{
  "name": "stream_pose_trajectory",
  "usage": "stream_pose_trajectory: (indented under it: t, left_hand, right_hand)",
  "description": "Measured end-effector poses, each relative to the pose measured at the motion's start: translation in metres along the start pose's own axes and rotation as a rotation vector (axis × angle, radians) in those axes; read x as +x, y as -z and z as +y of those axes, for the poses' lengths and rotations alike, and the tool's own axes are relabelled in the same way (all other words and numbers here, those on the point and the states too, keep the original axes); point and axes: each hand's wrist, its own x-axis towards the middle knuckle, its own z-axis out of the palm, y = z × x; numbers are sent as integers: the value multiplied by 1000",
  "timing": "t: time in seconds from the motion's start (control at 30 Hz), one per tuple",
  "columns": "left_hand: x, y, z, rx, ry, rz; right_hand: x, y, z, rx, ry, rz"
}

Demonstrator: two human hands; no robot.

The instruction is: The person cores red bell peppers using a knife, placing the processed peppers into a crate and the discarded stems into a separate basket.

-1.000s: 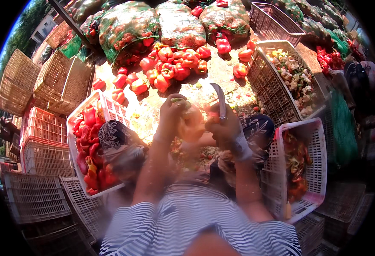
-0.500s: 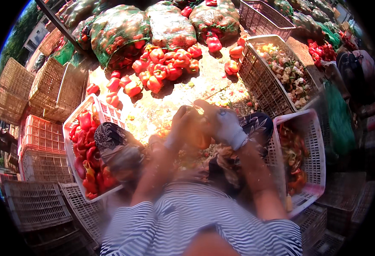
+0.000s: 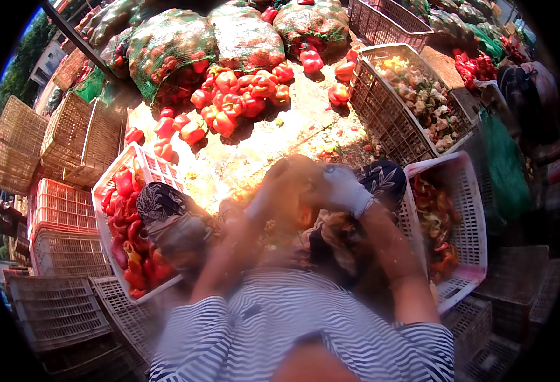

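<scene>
In front of my lap both hands come together around an orange-red bell pepper point(image 3: 306, 216), blurred and mostly covered. My left hand point(image 3: 271, 190) closes on it from the left. From the right my right hand point(image 3: 342, 189), in a whitish glove, bends its fingers over it; the fingertips are smeared. Beside my left knee a white crate point(image 3: 163, 167) is filled with red pepper pieces point(image 3: 126, 219). By my right knee another white crate point(image 3: 473, 219) holds red, orange and yellowish pepper pieces point(image 3: 434, 216).
Whole red bell peppers point(image 3: 238, 95) lie piled on the littered ground ahead, before stuffed net sacks point(image 3: 172, 54). A brown crate point(image 3: 382, 111) of pale pepper cores point(image 3: 426, 105) stands at the far right. Stacked crates point(image 3: 67, 207) line the left; green netting point(image 3: 506, 169) hangs right.
The view has shifted slightly, so the background sits a little further left and up. My hands stay together, with the right a bit lower and the bell pepper more covered.
</scene>
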Motion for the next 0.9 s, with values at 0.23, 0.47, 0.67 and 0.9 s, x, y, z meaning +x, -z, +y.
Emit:
stream_pose_trajectory:
  t: [0.23, 0.47, 0.67, 0.9]
  left_hand:
    - [13, -10, 21, -39, 108, 148]
    - [-16, -30, -24, -36, 310, 230]
    - [-13, -10, -27, -903, 637, 318]
    - [-11, 140, 55, -721, 538, 627]
  right_hand:
    - [5, -31, 13, 37, -53, 262]
    - [7, -50, 25, 693, -212, 631]
    - [10, -29, 38, 1305, 68, 397]
    - [1, 56, 24, 710, 202, 947]
